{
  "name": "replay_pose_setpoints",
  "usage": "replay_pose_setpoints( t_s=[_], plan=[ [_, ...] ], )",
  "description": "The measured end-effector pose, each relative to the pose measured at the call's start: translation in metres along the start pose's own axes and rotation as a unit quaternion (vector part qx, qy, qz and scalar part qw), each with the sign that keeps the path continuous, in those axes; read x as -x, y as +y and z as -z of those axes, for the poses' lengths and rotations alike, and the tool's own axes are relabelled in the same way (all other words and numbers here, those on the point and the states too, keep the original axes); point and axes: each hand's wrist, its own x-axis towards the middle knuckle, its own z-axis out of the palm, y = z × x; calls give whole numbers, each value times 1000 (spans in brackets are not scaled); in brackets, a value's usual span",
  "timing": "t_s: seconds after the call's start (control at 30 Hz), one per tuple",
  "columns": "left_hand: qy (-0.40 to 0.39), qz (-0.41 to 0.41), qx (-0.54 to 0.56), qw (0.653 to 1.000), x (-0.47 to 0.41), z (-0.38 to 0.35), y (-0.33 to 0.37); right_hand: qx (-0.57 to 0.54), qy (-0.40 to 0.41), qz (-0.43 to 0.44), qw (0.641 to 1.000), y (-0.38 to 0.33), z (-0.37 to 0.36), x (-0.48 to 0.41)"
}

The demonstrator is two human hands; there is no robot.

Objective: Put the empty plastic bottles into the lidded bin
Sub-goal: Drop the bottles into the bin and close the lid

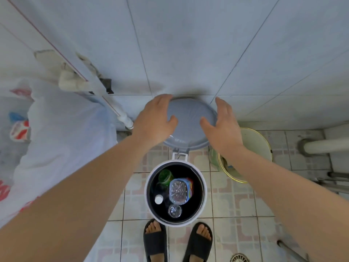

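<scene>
A round white bin (204,193) with a black inside stands on the tiled floor in front of my feet. Its grey lid (189,125) is swung up and back on its hinge, against the wall. Inside lie several plastic bottles: a green one (164,176), a large clear one with a coloured label (178,190), a small clear one (175,210) and a white cap (158,199). My left hand (154,121) rests on the lid's left edge, fingers spread. My right hand (222,123) hovers at the lid's right edge, fingers apart, holding nothing.
A yellow-rimmed bucket (255,144) stands right of the bin. A large white plastic bag (56,138) fills the left side. White pipes (120,114) run down the wall at left, another pipe (324,146) at right. A floor drain (239,258) is at the bottom.
</scene>
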Motion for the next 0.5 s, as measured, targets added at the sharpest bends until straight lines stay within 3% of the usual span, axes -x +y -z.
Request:
replay_pose_setpoints(
  t_s=[0.3, 0.5],
  plan=[
    [-91, 36, -56, 994, -35, -23, -4, 120, -66, -27, 990, 11, -20, -27],
    [-68, 23, -51, 996, -17, -32, -7, 145, -43, -10, 989, 22, -26, -15]
  ],
)
